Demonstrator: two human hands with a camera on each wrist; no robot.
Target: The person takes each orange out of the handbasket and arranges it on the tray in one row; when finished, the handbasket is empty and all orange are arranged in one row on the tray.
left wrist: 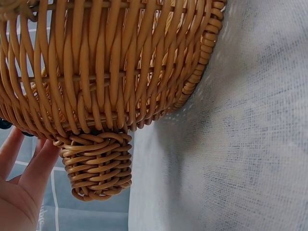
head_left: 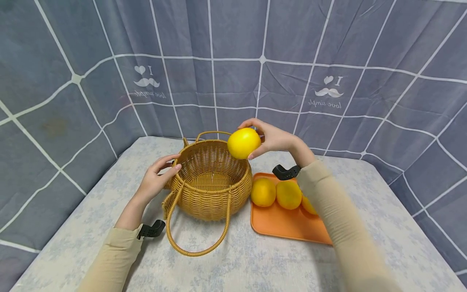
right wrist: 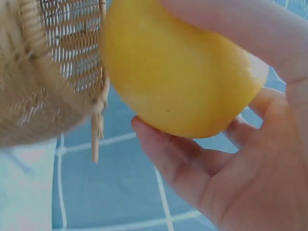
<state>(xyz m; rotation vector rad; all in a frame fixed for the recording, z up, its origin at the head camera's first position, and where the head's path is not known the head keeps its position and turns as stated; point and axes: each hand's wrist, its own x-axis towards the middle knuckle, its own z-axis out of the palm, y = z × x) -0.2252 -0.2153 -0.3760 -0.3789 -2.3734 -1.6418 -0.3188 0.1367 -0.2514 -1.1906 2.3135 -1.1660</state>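
Note:
A yellow orange (head_left: pixel 243 143) is held in my right hand (head_left: pixel 271 137), thumb on the near side and fingers round the far side. It hangs above the right rim of a round wicker basket (head_left: pixel 206 202), whose visible inside holds no fruit. In the right wrist view the orange (right wrist: pixel 178 77) hides part of the basket (right wrist: pixel 43 96). My left hand (head_left: pixel 155 178) touches the basket's left rim with its fingers fairly straight. From the left wrist, that hand (left wrist: pixel 29 187) shows beside the wicker wall (left wrist: pixel 110 67), next to a short woven stub (left wrist: pixel 98 166).
An orange tray (head_left: pixel 281 225) lies right of the basket, with oranges (head_left: pixel 263 192) along its back; my right sleeve (head_left: pixel 335 211) covers part of it. One basket handle (head_left: pixel 197 253) droops toward me over the pale tablecloth (head_left: pixel 237 263). A grey-blue curtain (head_left: pixel 233 81) stands behind.

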